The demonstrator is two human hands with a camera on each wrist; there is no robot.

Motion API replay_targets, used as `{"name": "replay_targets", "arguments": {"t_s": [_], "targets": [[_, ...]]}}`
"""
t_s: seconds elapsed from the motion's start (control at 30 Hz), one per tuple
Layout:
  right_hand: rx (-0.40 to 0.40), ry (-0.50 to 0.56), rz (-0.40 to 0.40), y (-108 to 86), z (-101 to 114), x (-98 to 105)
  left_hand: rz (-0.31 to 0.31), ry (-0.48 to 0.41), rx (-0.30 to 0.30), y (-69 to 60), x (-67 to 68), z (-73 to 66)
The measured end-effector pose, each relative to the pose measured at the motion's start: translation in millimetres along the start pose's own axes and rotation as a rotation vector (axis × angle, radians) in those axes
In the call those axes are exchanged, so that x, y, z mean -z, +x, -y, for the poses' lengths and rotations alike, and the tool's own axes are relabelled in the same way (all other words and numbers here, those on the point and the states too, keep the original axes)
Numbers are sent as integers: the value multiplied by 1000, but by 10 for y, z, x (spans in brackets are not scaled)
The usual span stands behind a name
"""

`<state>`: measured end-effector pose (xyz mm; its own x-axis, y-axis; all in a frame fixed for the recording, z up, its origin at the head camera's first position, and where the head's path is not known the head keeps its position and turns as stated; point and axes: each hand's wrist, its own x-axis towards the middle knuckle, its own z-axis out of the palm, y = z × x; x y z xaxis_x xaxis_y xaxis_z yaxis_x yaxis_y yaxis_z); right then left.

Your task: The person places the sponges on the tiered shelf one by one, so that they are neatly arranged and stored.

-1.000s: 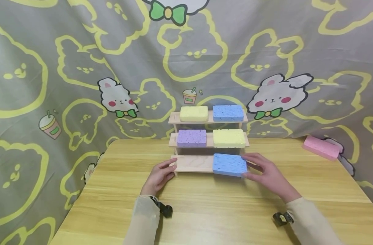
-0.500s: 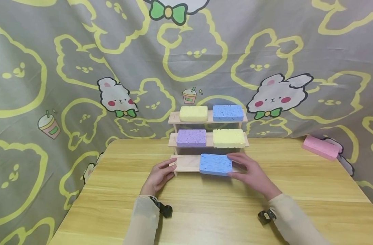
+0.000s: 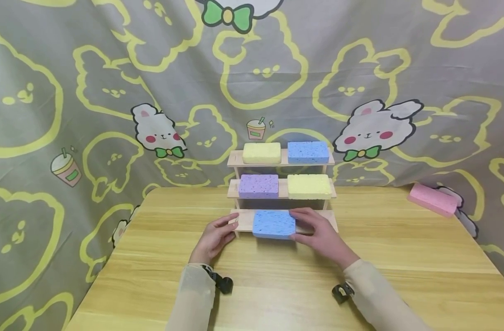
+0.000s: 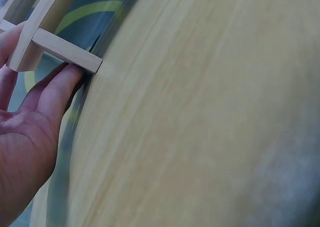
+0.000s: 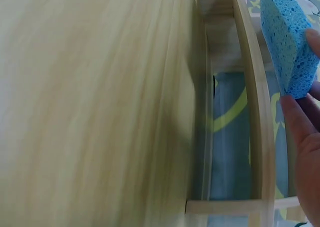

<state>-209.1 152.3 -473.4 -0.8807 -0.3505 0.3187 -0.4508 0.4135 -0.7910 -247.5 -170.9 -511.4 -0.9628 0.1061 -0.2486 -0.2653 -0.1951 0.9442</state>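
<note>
A blue sponge (image 3: 274, 224) is at the bottom tier of a small three-tier wooden rack (image 3: 315, 221), left of that tier's middle. My right hand (image 3: 324, 236) pinches its right end between thumb and fingers. In the right wrist view the sponge (image 5: 286, 39) is close to the shelf board (image 5: 256, 97); whether it touches is hard to tell. With my left hand (image 3: 212, 236) I hold the left end of the bottom tier. The left wrist view has that hand (image 4: 30, 132) around the board's end, fingers by the leg (image 4: 69, 51).
The top tier bears a yellow sponge (image 3: 262, 153) and a blue speckled sponge (image 3: 308, 152). On the middle tier are a purple sponge (image 3: 258, 186) and another yellow sponge (image 3: 308, 186). A pink sponge (image 3: 433, 199) lies at the table's (image 3: 276, 289) back right, by a patterned curtain (image 3: 194, 82).
My right hand has moved the blue sponge leftward along the bottom tier, from its right end to left of the middle. The left hand has stayed at the rack's left end.
</note>
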Motion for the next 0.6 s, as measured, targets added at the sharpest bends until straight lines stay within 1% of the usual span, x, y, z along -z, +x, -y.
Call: {"name": "replay_targets", "arguments": {"t_s": [0.2,0.5,0.6], "targets": [[23,-10,-6,104,27,-115,5,-4,2,-4,7,-13],[12,26,6,236,58,-261,2,-5,8,3,0,-11],[9,16,20,258,59,-283,10,-4,10,7,0,-9]]}}
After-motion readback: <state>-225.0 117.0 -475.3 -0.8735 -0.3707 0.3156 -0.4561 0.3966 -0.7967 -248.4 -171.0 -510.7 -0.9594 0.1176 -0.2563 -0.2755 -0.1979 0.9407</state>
